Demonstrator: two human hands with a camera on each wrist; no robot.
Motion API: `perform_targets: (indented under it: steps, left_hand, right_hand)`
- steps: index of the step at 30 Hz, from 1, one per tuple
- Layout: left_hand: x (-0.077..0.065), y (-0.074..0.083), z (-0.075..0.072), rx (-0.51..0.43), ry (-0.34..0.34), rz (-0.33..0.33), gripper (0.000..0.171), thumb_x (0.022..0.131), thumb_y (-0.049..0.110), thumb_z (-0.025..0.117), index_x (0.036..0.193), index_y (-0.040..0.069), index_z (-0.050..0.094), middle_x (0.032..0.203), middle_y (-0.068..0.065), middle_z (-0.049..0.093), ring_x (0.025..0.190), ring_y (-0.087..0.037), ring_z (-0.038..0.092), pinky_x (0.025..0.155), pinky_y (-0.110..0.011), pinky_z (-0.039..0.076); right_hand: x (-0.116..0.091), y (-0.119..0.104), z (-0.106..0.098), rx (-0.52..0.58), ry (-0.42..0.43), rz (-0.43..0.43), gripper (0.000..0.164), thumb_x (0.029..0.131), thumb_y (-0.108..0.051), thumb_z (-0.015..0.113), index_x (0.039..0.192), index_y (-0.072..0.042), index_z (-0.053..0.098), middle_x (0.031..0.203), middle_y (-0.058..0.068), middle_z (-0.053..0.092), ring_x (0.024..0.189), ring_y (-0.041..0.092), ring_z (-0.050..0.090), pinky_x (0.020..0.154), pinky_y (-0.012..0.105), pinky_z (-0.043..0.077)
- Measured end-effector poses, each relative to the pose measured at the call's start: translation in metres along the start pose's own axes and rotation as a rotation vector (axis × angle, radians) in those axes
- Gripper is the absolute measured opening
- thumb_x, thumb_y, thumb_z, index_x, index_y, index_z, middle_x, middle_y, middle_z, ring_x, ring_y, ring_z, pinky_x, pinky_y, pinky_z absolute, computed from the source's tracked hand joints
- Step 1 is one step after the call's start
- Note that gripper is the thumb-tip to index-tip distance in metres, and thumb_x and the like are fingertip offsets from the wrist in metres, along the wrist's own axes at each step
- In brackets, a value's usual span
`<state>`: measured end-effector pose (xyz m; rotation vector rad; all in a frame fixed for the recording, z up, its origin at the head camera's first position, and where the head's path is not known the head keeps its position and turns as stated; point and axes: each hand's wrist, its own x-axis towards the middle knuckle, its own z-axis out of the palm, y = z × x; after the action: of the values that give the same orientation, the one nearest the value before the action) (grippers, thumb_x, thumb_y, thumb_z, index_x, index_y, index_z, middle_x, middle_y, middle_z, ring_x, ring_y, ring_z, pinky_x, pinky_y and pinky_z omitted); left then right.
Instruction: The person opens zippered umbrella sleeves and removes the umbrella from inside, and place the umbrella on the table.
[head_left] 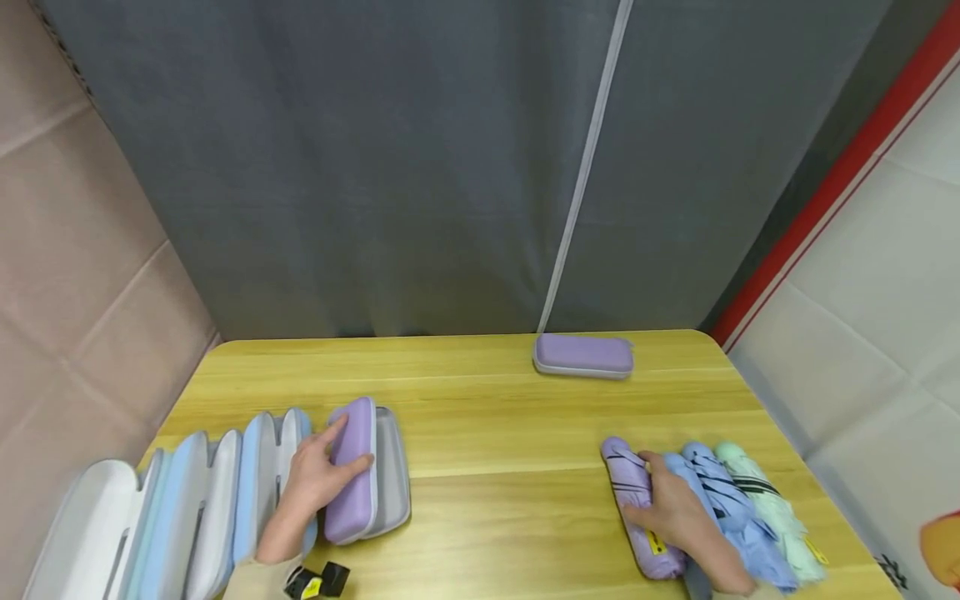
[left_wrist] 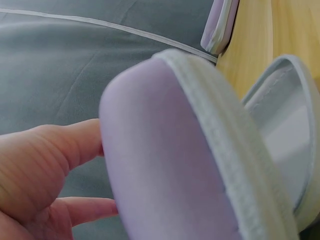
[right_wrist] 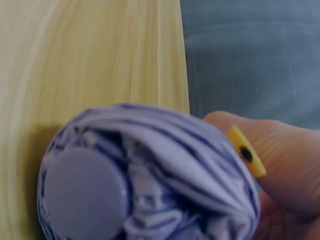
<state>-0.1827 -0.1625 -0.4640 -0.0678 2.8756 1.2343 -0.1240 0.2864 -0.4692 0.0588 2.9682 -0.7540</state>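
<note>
In the head view my left hand (head_left: 311,477) holds a purple zip case (head_left: 351,504) at the left of the table. The case stands open, its grey inside (head_left: 392,475) facing right. Thumb and finger touch the purple shell (left_wrist: 150,140) in the left wrist view; the far fingers are hidden. At the right, my right hand (head_left: 678,510) grips a folded purple umbrella (head_left: 624,471) lying on the table. The umbrella's round end cap (right_wrist: 85,195) and a yellow tag (right_wrist: 246,151) show in the right wrist view. Blue folded umbrellas (head_left: 716,483) lie right beside that hand.
A shut purple case (head_left: 583,356) lies at the table's back edge. White, grey and blue cases (head_left: 176,508) stand in a row along the left. A mint green umbrella (head_left: 772,504) lies at the far right. Behind the table (head_left: 495,450) hangs a grey curtain (head_left: 375,167).
</note>
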Motion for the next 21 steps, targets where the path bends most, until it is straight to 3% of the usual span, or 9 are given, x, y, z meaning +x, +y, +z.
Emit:
perform_targets:
  steps: [12, 21]
  left_hand:
    - [0.001, -0.003, 0.003, 0.020, 0.000, 0.006, 0.078, 0.077, 0.022, 0.072, 0.140, -0.005, 0.036, 0.125, -0.042, 0.038, 0.103, -0.048, 0.048, 0.080, -0.056, 0.044]
    - [0.002, -0.003, 0.008, 0.023, -0.008, -0.008, 0.083, 0.077, 0.023, 0.073, 0.141, -0.008, 0.030, 0.130, -0.043, 0.031, 0.114, -0.054, 0.038, 0.087, -0.062, 0.039]
  right_hand:
    - [-0.006, 0.025, -0.012, -0.025, -0.028, 0.027, 0.083, 0.070, -0.021, 0.079, 0.129, 0.014, 0.034, 0.102, 0.025, 0.061, 0.091, 0.034, 0.060, 0.076, 0.047, 0.049]
    - [-0.005, 0.027, -0.012, -0.056, -0.040, 0.059, 0.082, 0.070, -0.022, 0.078, 0.129, 0.013, 0.033, 0.105, 0.029, 0.060, 0.092, 0.038, 0.059, 0.076, 0.049, 0.048]
